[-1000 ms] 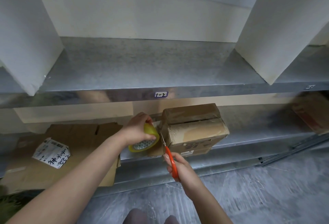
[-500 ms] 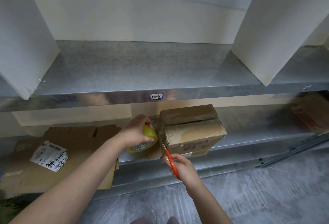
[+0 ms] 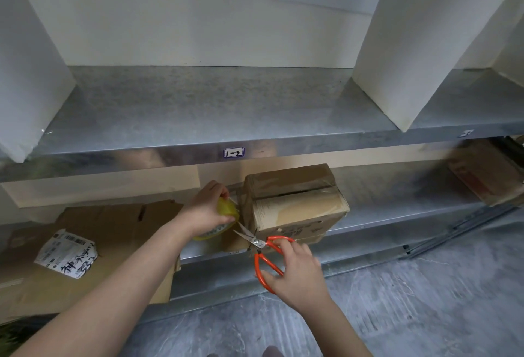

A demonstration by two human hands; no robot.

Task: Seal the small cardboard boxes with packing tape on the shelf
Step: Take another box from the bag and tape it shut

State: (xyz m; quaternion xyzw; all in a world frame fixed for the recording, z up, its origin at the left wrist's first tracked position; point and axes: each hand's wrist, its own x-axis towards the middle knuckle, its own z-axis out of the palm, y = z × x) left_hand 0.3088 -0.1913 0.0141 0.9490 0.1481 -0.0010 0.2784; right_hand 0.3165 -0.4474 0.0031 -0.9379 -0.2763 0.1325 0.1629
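1. The left hand [image 3: 208, 209] grips the yellow tape roll [image 3: 228, 210], fingers curled over its top, just left of the cardboard box [image 3: 295, 203].
2. The cardboard box sits on the lower shelf [image 3: 397, 209] near its front edge. Its top flaps are closed, with glossy tape across them and a dark seam gap showing.
3. A clear tape strip [image 3: 236, 200] seems to run from the roll to the box's left side; it is hard to see.
4. The right hand [image 3: 297, 271] holds the scissors [image 3: 259, 243] by the orange handles, fingers and thumb curled on the loops.
5. The scissor blades are apart and point up-left, between the roll and the box's lower left corner.
6. Flattened cardboard [image 3: 119, 223] lies on the left of the lower shelf, with a white labelled parcel [image 3: 66, 253] on it.
7. The upper shelf [image 3: 198, 107] carries a small tag [image 3: 234, 153] on its front edge and white dividers [image 3: 397, 44] on top.
8. Another brown box [image 3: 487, 175] sits far right on the lower shelf.
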